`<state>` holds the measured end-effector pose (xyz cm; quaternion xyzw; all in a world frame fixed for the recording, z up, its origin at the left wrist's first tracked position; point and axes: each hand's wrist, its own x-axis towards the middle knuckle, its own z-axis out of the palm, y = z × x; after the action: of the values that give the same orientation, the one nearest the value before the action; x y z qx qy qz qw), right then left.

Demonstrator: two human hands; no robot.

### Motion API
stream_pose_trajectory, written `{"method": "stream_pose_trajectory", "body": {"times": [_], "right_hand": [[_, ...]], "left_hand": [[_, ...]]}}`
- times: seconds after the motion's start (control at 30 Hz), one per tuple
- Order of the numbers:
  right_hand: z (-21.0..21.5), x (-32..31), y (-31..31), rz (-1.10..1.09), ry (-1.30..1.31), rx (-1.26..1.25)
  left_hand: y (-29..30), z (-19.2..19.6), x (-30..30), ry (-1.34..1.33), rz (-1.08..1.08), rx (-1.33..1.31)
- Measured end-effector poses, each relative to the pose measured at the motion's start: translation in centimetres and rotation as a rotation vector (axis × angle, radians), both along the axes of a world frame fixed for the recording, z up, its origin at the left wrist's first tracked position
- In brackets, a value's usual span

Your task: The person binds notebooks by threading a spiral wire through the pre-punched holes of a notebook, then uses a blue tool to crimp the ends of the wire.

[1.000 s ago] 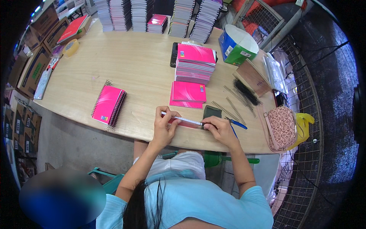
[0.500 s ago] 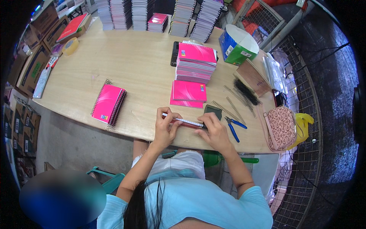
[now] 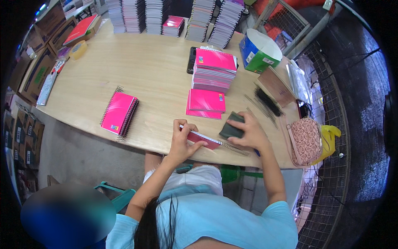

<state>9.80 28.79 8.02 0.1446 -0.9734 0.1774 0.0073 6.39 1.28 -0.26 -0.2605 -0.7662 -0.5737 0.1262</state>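
Note:
Pinched in my left hand is a small notebook with a dark pink cover, tilted with its punched edge up. From its right end a thin metal spiral coil sticks out over the table edge. My right hand is wrapped round a dark green block just right of the notebook. Beneath that hand, the blue-handled pliers are almost wholly hidden. Beyond my hands lie a few unbound pink notebooks in front of a taller pink stack.
Bound pink notebooks lie in a pile at the left. Loose coils, black coils and a wooden box are at the right, near a patterned pouch. Tall notebook stacks line the back. A cut-open carton stands far right.
My right hand has moved right, off the notebook's end, and taken hold of the dark green block. The notebook is tilted to show its cover, and the coil at its end now shows.

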Motion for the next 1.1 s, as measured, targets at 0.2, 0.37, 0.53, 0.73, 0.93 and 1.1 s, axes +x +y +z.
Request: {"method": "stream_pose_trajectory", "body": {"times": [0.2, 0.37, 0.53, 0.73, 0.93, 1.1], "right_hand": [[-2.2, -0.7, 0.0, 0.209, -0.532, -0.781], [-2.9, 0.4, -0.7, 0.175, -0.306, -0.522], [-3.3, 0.5, -0.4, 0.236, -0.437, -1.013], [-2.2, 0.1, -1.7, 0.088, -0.359, -0.600], [-2.8, -0.5, -1.9, 0.274, -0.428, -1.096], [-3.6, -1.2, -2.4, 0.050, -0.195, -0.668]], "left_hand": [[0.5, -0.9, -0.2, -0.023, -0.073, 0.019], [0.7, -0.7, -0.3, -0.005, -0.070, 0.012], [1.3, -0.7, -0.1, 0.015, -0.089, 0.003], [1.5, -1.1, 0.0, 0.003, -0.103, 0.018], [1.4, -1.1, 0.1, 0.059, -0.142, 0.047], [1.4, -1.1, 0.1, -0.026, -0.183, 0.079]]}}
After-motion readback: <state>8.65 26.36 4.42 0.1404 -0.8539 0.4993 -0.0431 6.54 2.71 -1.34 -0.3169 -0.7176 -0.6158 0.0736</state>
